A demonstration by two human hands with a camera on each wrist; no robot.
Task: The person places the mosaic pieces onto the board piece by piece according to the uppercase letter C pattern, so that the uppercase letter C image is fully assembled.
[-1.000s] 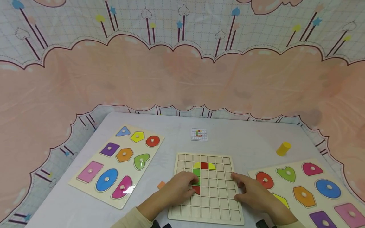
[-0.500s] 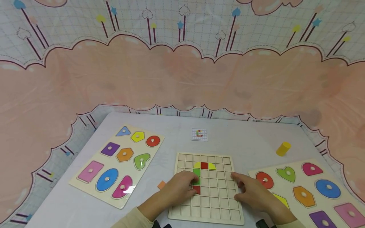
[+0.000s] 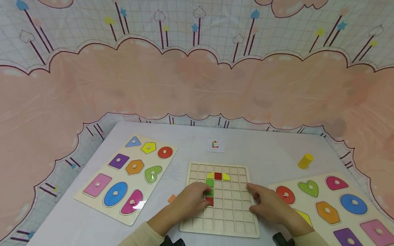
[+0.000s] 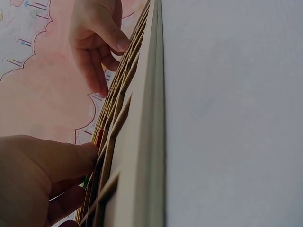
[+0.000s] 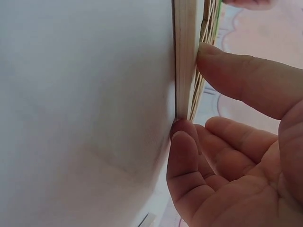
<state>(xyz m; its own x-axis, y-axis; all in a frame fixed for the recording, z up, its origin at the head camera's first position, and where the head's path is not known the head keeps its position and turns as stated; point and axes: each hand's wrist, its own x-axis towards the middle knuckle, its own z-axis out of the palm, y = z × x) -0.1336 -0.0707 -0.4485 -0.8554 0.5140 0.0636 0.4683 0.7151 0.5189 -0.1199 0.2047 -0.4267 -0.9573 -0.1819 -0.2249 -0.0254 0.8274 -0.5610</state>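
Observation:
A wooden grid board (image 3: 235, 215) lies on the table in front of me. A red tile (image 3: 218, 176) sits between two yellow rounded tiles in its upper part, and a column of green tiles (image 3: 210, 183) runs down to a lower red tile (image 3: 210, 201). My left hand (image 3: 191, 201) reaches over the board's left side, thumb and fingertips touching the lower red tile and the green beside it. At the right edge, my right hand (image 3: 267, 206) grips the board, its thumb (image 5: 232, 71) on the top rim and a fingertip (image 5: 183, 144) against the side.
An orange tile (image 3: 171, 198) lies left of the grid board, partly behind my left hand. Knobbed shape puzzles stand on both sides, left (image 3: 132, 180) and right (image 3: 303, 201). A small pattern card (image 3: 215, 145) lies behind the board, and a yellow cylinder (image 3: 305, 161) stands at the right.
The grid board has shifted slightly left and away from me, its tiles moving with it. Both hands have moved along with the board.

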